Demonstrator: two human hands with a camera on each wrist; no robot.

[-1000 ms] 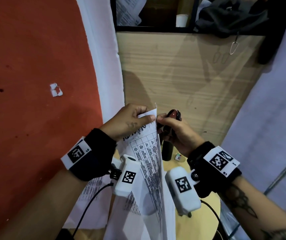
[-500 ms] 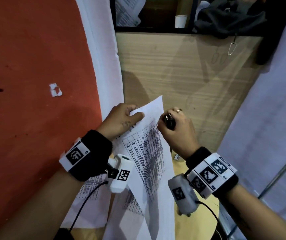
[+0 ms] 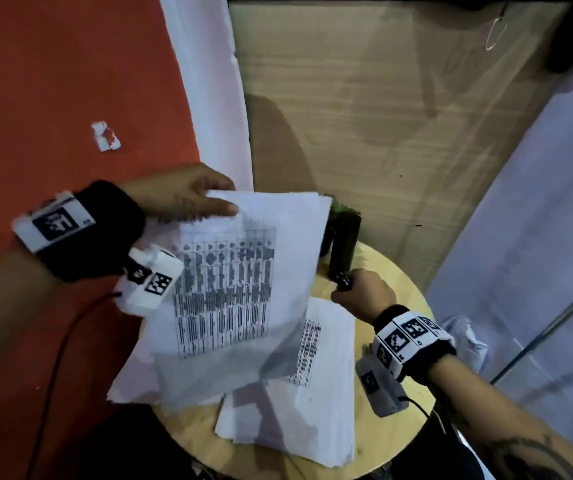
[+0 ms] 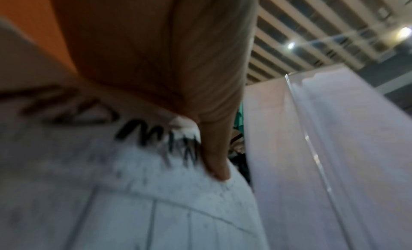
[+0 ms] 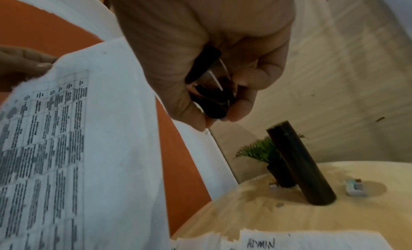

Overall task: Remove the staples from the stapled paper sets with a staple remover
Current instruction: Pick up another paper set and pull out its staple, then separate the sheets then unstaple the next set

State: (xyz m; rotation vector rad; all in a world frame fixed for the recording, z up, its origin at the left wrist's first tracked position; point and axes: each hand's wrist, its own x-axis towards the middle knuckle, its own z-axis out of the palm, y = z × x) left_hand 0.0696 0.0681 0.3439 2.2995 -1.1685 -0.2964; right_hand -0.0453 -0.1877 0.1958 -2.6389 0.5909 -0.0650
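We see L hand [image 3: 188,195] at 10 o'clock, thumb and fingers pinching top corner of paper set [image 3: 240,292] lifted over round table [image 3: 392,441]. Handwritten "ADMIN" legible. R hand [image 3: 364,292], 3 o'clock, fingers curled tight round black staple remover [image 5: 209,93]. More sheets [image 3: 299,410] lie at 6.

Round table [image 3: 396,434] bearing papers [image 3: 295,420].

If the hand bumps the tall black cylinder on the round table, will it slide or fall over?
Probably fall over. The tall black cylinder is narrow and stands on a small base on the round table, so a push near its top would likely tip it. Being round, it might then roll. Its weight cannot be judged. The right hand, holding the staple remover, is close to it.
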